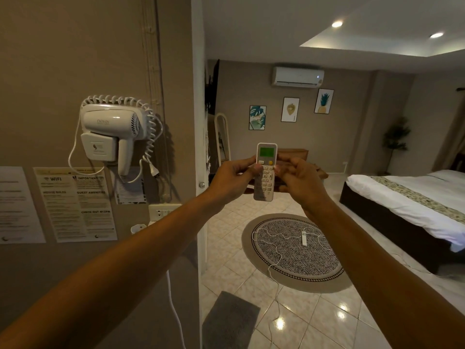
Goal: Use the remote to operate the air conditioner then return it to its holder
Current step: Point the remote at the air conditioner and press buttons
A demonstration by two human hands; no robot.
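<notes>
A white remote (265, 157) with a lit green screen and a yellow button stands upright between both hands at arm's length. My left hand (235, 178) grips its left side with the thumb on the keypad. My right hand (300, 183) holds its right side, fingers curled at the buttons. The white air conditioner (297, 76) hangs high on the far wall, a small light showing at its right end. A small white holder (138, 228) sits on the near wall below the socket, partly behind my left forearm.
A wall hair dryer (113, 128) with coiled cord and printed notices (75, 204) hang on the near left wall. A round patterned rug (297, 250) carries a white cable and small device. A bed (407, 205) stands right; a grey mat (229, 321) lies below.
</notes>
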